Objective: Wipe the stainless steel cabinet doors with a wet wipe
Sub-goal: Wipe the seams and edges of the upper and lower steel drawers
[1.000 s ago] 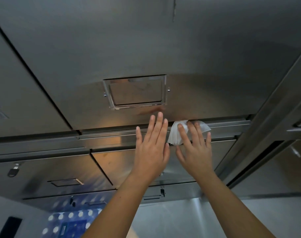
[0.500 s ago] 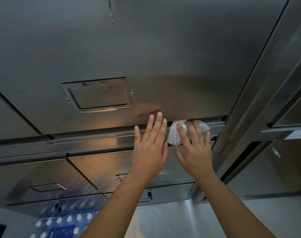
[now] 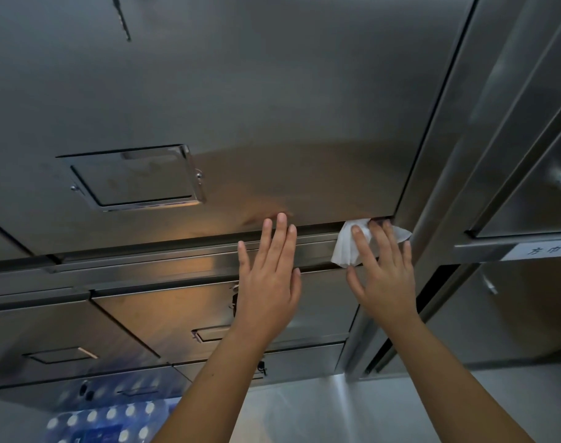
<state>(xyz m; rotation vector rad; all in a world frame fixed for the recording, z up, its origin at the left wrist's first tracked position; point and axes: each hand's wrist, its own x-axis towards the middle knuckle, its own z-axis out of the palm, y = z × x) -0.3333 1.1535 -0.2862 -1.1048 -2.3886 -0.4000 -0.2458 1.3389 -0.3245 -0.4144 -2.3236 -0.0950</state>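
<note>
- Head view: the crumpled white wet wipe sits at the lower right corner of the large brushed stainless steel upper cabinet door, bunched over the dark gap beneath it and onto the horizontal steel rail.
- The right hand lies flat over the wipe with straight, spread fingers, pressing it to the metal rather than gripping it.
- The left hand is flat and wide, holding nothing; its palm rests on the rail and its fingertips reach the door's bottom edge.
- Risk: the wipe is only pressed, so a quick stroke could let it slip free or snag in the gap beside the vertical steel post.
- Risk: the bare left palm will likely leave fresh prints on the steel.
- Risk: the shiny rectangular recessed handle lies well apart from the wipe, and its corners could easily be missed.
</note>
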